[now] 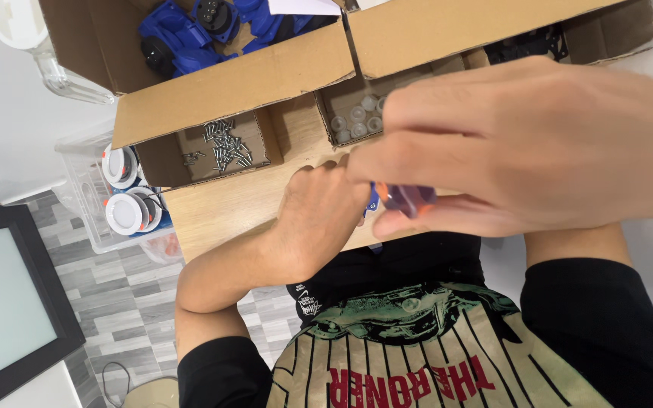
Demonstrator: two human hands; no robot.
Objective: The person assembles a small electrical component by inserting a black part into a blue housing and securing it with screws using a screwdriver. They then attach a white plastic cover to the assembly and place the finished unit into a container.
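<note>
head view: right hand point(523, 143) pinches an orange-handled tool point(410, 199) over the left hand point(319, 215) fisted on a blue part point(372, 201) (mostly hidden), so a slip could jab knuckles.

A person's left hand point(319, 215) rests on the tabletop point(224, 208), with the right hand point(523, 147) above and to its right, fingers pinching a screwdriver handle point(410, 199). Beyond the hands sit cardboard boxes: screws point(224, 145) lie in the left box point(221, 102), small caps point(357, 119) in the one beside it. Plastic housings point(205, 30) fill the far box. A bin point(88, 189) of round lamps point(126, 213) stands left of the tabletop.
</note>
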